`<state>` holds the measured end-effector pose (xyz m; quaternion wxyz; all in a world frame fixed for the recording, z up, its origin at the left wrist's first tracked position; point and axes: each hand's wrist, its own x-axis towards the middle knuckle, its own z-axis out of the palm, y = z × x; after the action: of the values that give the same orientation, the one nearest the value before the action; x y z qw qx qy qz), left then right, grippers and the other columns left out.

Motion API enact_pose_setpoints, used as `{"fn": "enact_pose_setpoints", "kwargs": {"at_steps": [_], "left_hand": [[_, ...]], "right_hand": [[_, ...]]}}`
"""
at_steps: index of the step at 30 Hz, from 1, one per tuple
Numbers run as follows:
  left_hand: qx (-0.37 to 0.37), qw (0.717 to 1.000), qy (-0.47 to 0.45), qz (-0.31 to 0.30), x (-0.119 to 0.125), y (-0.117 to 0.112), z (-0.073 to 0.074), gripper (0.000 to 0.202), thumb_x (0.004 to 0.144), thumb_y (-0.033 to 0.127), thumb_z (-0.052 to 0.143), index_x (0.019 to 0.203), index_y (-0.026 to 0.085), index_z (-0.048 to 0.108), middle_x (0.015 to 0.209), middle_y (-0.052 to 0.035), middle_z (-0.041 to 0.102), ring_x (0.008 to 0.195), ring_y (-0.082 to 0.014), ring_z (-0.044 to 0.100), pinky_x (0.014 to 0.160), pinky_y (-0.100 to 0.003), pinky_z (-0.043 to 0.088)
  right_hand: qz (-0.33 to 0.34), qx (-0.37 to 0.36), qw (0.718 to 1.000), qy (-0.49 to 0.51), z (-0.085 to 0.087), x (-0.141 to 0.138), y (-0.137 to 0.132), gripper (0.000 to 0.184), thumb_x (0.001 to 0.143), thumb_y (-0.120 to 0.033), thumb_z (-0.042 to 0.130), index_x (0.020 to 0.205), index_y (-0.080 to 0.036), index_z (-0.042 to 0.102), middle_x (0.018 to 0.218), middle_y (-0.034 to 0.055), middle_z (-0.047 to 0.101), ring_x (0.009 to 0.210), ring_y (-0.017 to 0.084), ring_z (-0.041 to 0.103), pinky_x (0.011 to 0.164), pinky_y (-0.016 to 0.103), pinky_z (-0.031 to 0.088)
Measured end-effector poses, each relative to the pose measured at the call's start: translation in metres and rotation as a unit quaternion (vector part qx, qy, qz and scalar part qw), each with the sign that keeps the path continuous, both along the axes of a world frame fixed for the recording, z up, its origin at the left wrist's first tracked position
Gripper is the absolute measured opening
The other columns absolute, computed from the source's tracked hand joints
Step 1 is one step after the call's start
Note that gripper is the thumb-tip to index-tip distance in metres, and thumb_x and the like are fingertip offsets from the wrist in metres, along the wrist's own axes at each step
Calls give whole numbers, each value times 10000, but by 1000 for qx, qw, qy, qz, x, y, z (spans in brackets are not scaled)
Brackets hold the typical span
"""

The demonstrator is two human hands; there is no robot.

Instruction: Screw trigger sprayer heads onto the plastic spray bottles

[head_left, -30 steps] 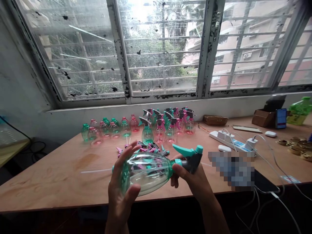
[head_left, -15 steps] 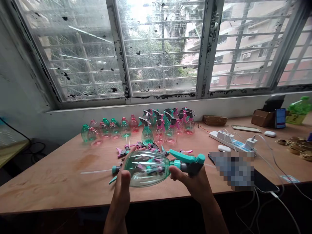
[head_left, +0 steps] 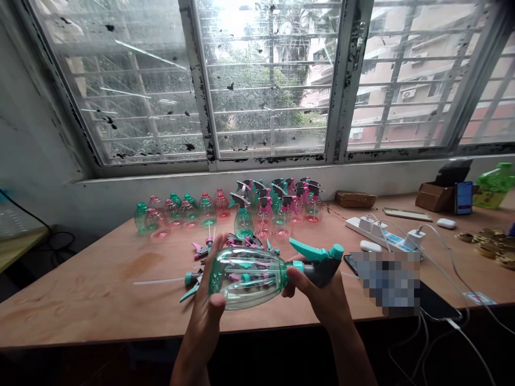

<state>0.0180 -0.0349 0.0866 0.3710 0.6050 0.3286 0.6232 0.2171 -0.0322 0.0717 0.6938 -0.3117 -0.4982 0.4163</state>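
Observation:
A clear green spray bottle [head_left: 249, 279] with a teal and dark grey trigger head [head_left: 322, 262] lies sideways in the air between my hands, its base to the left. My left hand [head_left: 207, 305] clasps the base end, thumb at the near side and fingers behind. Around the neck, at the teal collar, the thumb and fingers of my right hand [head_left: 317, 295] are closed. Behind and partly beneath the bottle, loose pink, teal and grey trigger heads [head_left: 237, 241] lie in a heap on the table. One loose head with a white tube [head_left: 159, 281] sticks out left of my left hand.
Open green and pink bottles [head_left: 189, 212] stand at the back left of the wooden table [head_left: 100, 289]. Several bottles with heads fitted [head_left: 277, 209] stand beside them. To the right are a power strip [head_left: 384, 236] with cables, a black phone [head_left: 436, 297] and a cardboard box [head_left: 434, 194].
The bottle has shifted slightly right, and its head has tilted up a little. The trigger lever stands further from the head's body. Both hands still hold the bottle.

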Motion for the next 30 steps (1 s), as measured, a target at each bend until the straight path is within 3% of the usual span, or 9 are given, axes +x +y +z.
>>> {"fn": "enact_pose_setpoints", "kwargs": {"at_steps": [5,10,15,17,22,26,30], "left_hand": [[-38,996,74,21,-5,-4,3,964,744,632,800,1567,337,394,1564,-111,510,1440,-455,447,1121,-535,475],[19,994,104,-1,-7,-9,2,997,802,436,834,1596,452,233,1696,-43,295,1511,-396,358,1207,-546,371],[77,991,109,-3,-3,-11,4,924,817,310,828,1588,357,320,1698,-80,280,1535,-398,304,1205,-526,394],[91,990,107,-2,-3,-12,4,917,820,273,821,1582,386,322,1708,-57,253,1538,-394,299,1207,-530,392],[73,990,119,7,-4,-16,0,938,858,255,778,1572,520,229,1732,34,164,1582,-354,189,1201,-533,394],[58,991,116,12,-4,-17,0,984,827,289,820,1580,502,225,1734,26,169,1578,-358,202,1233,-546,328],[33,995,93,-4,-5,-16,3,1073,747,413,886,1598,445,234,1737,-17,163,1518,-410,339,1202,-531,397]], "right_hand": [[-33,-10,999,-27,2,5,-1,275,789,-421,857,834,-177,738,542,16,715,486,208,686,488,314,578],[-37,-4,999,-24,5,7,-1,248,811,-422,819,821,-190,730,523,4,698,487,205,672,478,305,553],[-52,-8,998,-16,4,6,0,214,790,-383,830,830,-193,741,524,-15,663,494,185,629,498,307,538],[-47,-6,999,-12,3,6,1,193,794,-369,825,830,-198,742,522,-22,655,492,176,616,506,302,531],[-29,0,1000,-5,2,6,0,164,812,-353,805,818,-203,739,512,-27,649,475,166,597,511,299,522],[-25,5,1000,-6,1,7,0,183,788,-359,831,797,-196,749,506,-22,647,469,157,586,491,282,504],[-33,10,999,-6,-2,7,-1,177,794,-354,832,810,-193,761,508,-19,649,464,153,585,479,276,507]]}}
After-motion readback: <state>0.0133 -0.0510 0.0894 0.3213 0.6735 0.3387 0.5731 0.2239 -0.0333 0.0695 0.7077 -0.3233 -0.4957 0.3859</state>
